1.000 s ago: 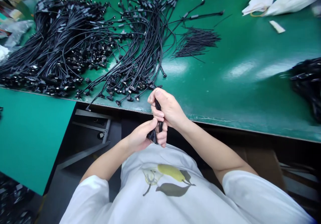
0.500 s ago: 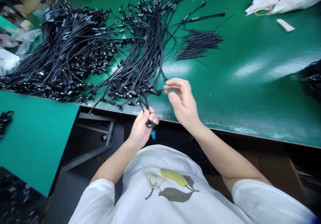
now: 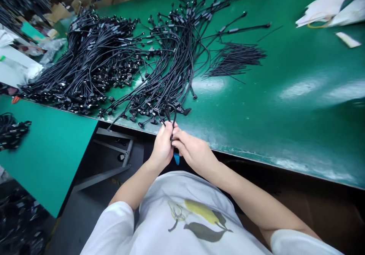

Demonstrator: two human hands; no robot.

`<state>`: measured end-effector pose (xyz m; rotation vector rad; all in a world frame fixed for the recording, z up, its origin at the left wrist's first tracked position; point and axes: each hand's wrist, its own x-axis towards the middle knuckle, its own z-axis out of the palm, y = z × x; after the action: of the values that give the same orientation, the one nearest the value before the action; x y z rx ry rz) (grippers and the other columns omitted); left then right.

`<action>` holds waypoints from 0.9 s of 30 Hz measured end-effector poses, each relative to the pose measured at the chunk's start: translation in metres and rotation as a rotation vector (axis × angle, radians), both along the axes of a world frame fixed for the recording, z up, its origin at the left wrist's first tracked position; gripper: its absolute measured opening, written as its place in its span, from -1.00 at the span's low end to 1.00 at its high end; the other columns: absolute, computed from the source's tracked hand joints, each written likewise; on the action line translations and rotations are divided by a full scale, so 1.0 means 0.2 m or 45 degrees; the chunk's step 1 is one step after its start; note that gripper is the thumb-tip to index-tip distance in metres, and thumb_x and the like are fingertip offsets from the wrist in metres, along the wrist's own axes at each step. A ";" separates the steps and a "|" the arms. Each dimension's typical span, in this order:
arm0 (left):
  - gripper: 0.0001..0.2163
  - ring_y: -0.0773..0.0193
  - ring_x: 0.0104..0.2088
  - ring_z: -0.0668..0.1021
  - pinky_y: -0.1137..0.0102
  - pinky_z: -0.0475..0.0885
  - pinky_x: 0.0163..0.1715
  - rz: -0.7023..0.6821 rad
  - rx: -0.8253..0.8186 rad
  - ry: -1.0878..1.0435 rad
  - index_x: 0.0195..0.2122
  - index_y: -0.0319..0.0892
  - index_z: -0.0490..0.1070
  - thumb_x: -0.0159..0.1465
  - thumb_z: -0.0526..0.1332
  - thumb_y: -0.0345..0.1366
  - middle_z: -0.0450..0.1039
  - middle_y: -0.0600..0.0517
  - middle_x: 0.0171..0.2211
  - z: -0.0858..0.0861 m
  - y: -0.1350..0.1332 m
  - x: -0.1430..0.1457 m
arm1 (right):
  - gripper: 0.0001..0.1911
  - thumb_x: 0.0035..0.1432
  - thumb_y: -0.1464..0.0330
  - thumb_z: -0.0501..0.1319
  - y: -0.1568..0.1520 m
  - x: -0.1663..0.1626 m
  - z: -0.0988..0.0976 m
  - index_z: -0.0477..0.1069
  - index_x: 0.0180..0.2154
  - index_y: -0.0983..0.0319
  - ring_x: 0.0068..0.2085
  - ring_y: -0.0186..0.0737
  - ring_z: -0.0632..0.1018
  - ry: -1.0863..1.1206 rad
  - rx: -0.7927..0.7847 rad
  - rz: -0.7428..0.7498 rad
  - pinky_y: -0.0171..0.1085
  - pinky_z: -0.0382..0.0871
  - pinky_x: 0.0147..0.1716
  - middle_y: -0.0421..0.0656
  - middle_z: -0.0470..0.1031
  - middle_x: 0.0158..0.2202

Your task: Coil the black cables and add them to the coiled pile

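My left hand [image 3: 162, 146] is closed around a folded black cable [image 3: 168, 114], whose loop sticks up above my fingers at the near edge of the green table [image 3: 285, 106]. My right hand [image 3: 191, 150] presses against the left one, its fingers pinched on the same cable just below the loop. Right behind my hands lies a fan of loose black cables with connectors [image 3: 162, 72]. A thin bundle of black ties [image 3: 236, 59] lies further back to the right.
A large heap of black cables [image 3: 85, 64] covers the table's left part. White bags [image 3: 330, 7] lie at the far right. A lower green surface [image 3: 42, 152] at the left carries a small cable bunch [image 3: 11, 129]. Metal frame bars [image 3: 114, 152] show below.
My right hand let go and reached out over the table half a second ago, then came back to pinch the cable beside my left hand. The view shifted slightly.
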<state>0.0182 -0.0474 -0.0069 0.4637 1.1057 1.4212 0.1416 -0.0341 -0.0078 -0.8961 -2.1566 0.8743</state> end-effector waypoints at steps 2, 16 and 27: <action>-0.69 0.44 -0.50 0.30 0.51 0.26 -0.45 -0.078 0.022 0.058 -0.37 -0.20 0.30 0.26 0.24 -0.03 0.22 0.15 -0.51 0.01 -0.01 -0.01 | -0.79 0.34 0.31 0.04 0.03 0.06 0.03 0.42 -0.17 0.22 -0.22 -0.20 0.57 -0.060 -0.042 0.126 -0.28 0.41 -0.25 -0.07 0.56 -0.19; -0.54 0.42 -0.56 0.27 0.41 0.33 -0.49 -0.803 -0.057 -0.242 -0.30 -0.23 0.34 0.16 0.23 0.15 0.17 0.14 -0.53 -0.02 -0.12 0.05 | -0.70 0.04 0.20 0.34 0.14 0.07 0.06 0.28 -0.40 0.23 -0.48 -0.33 0.52 0.826 -1.064 0.074 -0.30 0.43 -0.39 -0.23 0.52 -0.50; -0.60 0.52 -0.62 0.15 0.53 0.20 -0.61 -0.819 -0.145 -0.139 -0.32 -0.27 0.39 0.13 0.34 0.01 0.11 0.19 -0.59 0.02 -0.09 0.03 | -0.52 -0.09 0.12 0.43 0.16 0.11 0.09 0.18 -0.52 0.24 -0.55 -0.42 0.38 0.893 -1.255 0.141 -0.43 0.26 -0.68 -0.27 0.38 -0.51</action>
<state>0.0252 -0.0649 -0.0032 0.5867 0.8374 0.8047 0.1627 -0.0018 0.0095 -0.7102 -1.1157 2.0179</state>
